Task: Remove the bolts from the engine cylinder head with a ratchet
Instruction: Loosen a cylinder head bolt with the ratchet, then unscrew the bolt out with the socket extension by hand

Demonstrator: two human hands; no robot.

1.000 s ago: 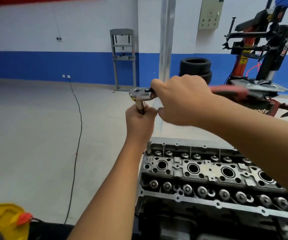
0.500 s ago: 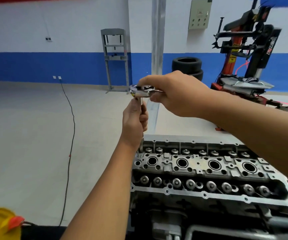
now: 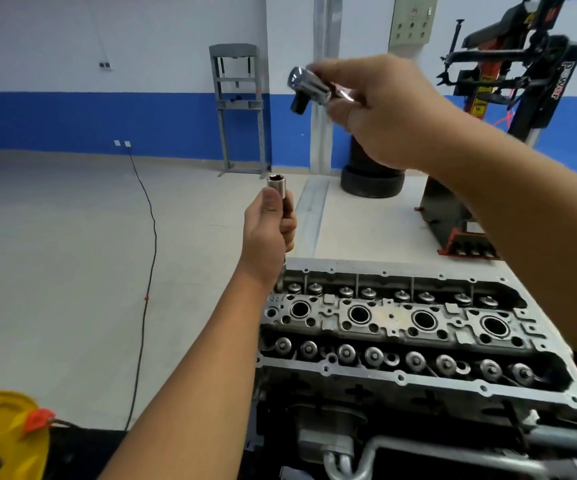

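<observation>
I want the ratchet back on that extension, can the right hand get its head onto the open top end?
Probably yes. The right hand holds the ratchet in open air above the extension, whose top pokes out clear of the left hand.

Your ratchet (image 3: 309, 86) is raised in your right hand (image 3: 384, 109), chrome head tilted, its drive free. Your left hand (image 3: 268, 233) holds the long socket (image 3: 279, 192) upright, open end up, above the far-left corner of the grey cylinder head (image 3: 401, 323).
</observation>
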